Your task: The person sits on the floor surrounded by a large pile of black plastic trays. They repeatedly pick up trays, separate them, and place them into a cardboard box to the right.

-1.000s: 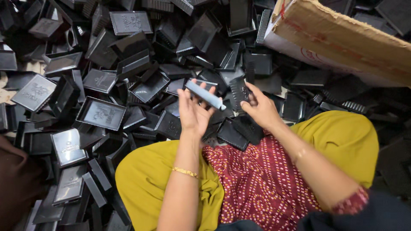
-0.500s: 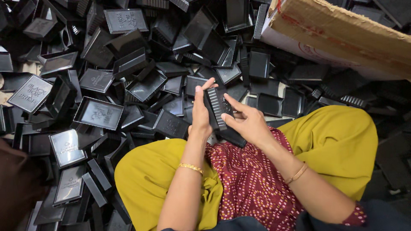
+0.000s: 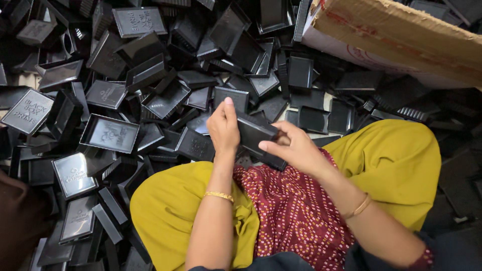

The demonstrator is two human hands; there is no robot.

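A black rectangular plastic box part (image 3: 255, 134) is held between both my hands above my lap. My left hand (image 3: 224, 126) grips its left edge, fingers upright against it. On the right side my right hand (image 3: 295, 148) clasps it, thumb on its lower edge. All around lies a deep heap of black plastic trays and lids (image 3: 150, 90). I sit cross-legged in yellow trousers (image 3: 396, 160) and a red dotted top (image 3: 291, 211).
A brown cardboard box (image 3: 401, 35) lies tilted at the top right over the pile. Flat lids with printed tops (image 3: 109, 133) lie to the left. A dark brown shape (image 3: 15, 221) fills the bottom left corner.
Both hands have drawn back from the pile toward my lap. The part that my left hand held up earlier is now gripped by both hands together.
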